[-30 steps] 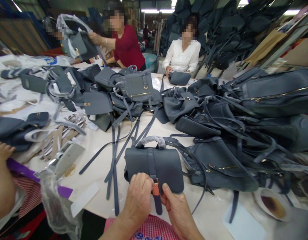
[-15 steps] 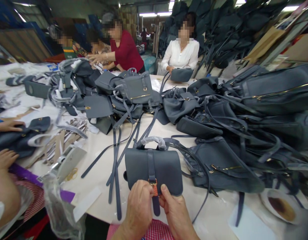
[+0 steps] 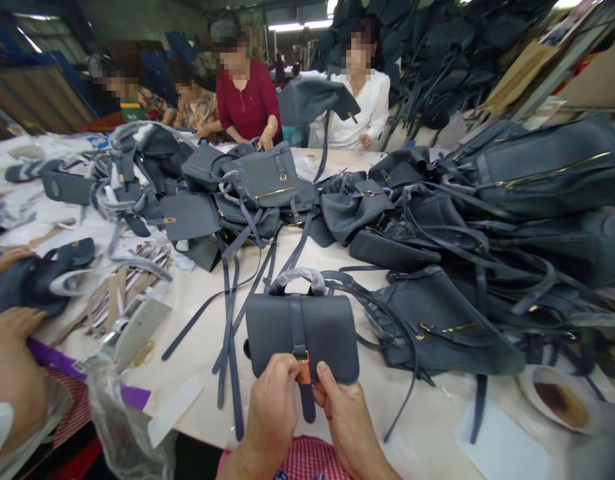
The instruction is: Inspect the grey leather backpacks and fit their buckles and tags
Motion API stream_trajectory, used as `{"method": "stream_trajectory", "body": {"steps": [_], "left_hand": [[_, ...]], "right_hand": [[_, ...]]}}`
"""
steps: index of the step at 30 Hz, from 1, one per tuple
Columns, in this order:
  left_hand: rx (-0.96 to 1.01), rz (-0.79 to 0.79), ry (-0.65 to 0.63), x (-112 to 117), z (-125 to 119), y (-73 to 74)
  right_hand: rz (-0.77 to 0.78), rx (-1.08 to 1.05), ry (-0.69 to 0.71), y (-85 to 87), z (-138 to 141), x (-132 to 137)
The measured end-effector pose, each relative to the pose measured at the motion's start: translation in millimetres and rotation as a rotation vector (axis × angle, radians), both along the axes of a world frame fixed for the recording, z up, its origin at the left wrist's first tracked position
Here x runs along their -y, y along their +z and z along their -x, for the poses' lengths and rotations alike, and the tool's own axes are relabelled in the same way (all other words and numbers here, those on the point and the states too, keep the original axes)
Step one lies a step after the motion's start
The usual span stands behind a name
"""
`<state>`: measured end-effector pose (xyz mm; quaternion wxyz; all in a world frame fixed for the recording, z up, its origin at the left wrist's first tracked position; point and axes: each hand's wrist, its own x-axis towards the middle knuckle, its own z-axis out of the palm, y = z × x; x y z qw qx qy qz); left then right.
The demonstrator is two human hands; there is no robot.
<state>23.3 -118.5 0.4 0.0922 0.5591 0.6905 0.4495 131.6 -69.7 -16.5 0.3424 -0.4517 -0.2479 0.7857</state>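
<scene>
A small slate-grey handbag (image 3: 327, 333) lies flat on the table's near edge, its plastic-wrapped handle (image 3: 298, 278) pointing away from me. A closing strap (image 3: 298, 327) runs down its front to a gold buckle with an orange tag (image 3: 304, 371). My left hand (image 3: 271, 417) and my right hand (image 3: 343, 420) both pinch the strap at the buckle, one on each side of it. The strap's free end hangs down between my thumbs.
A high heap of grey bags (image 3: 487, 220) fills the right side, and more bags with long loose straps (image 3: 227, 313) lie in the middle. A bowl (image 3: 554, 400) stands at the near right. Another person's hand (image 3: 10, 353) rests at the left. Several people work at the far side.
My hands and the bag stay in place, the bag sliding slightly toward me. The person in white has lifted a bag into the air. The person in red has lowered their arm.
</scene>
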Motion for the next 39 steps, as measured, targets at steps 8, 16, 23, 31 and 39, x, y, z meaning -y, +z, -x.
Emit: {"method": "stream_trajectory", "body": {"steps": [8,16,23,31,39], "left_hand": [[0.026,0.083,0.094,-3.8,-4.7,1.4],[-0.25,0.055,0.082,-10.7,-4.1,8.7],[-0.384,0.039,0.086,-10.7,-1.3,13.6],[-0.488,-0.032,0.016,-11.0,-0.1,17.0],[0.245,0.12,0.092,-14.3,2.2,6.9]], "right_hand": [[-0.012,-0.034,-0.009,2.9,-0.5,-2.0],[-0.1,0.115,0.001,1.8,-0.1,-4.8],[-0.137,0.088,-0.019,5.2,3.8,-4.2],[-0.193,0.091,-0.012,-0.8,5.9,-2.3],[-0.236,0.153,-0.005,-5.5,5.3,-2.3]]}}
